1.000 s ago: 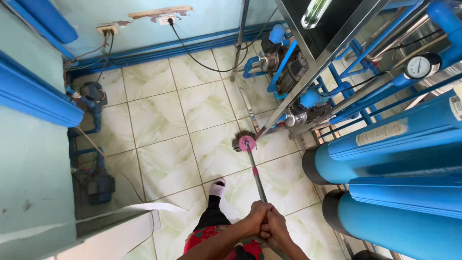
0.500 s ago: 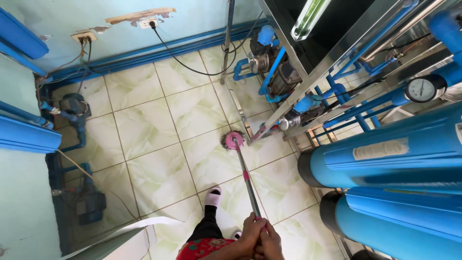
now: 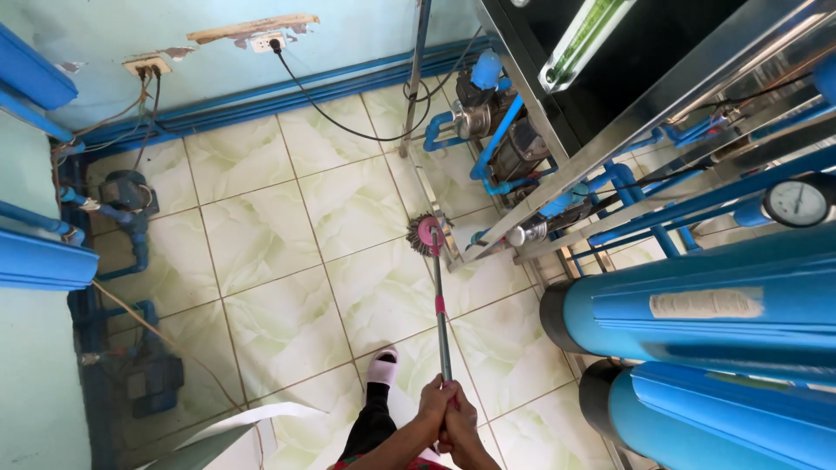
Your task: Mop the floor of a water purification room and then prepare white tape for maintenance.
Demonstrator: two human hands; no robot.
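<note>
Both my hands grip the top of a long mop handle [image 3: 441,322] near the bottom of the view. My left hand [image 3: 433,402] and my right hand [image 3: 460,424] are wrapped together around the metal pole. The pole runs up to a round pink mop head [image 3: 428,234] with grey strands. The mop head rests on the pale green tiled floor [image 3: 261,261], beside the foot of a metal frame [image 3: 453,252]. My foot in a white slipper [image 3: 382,365] stands on the tiles just left of the handle.
Large blue cylindrical tanks [image 3: 697,313] fill the right side. A steel rack with blue pipes, a pump [image 3: 488,113] and a pressure gauge [image 3: 797,202] stands at upper right. Another pump [image 3: 126,191], pipes and wall sockets [image 3: 266,41] with cables line the left and back wall.
The view has shifted so the floor fills more of the frame. The mop head has slid toward the frame's foot. My hands stay clasped on the handle.
</note>
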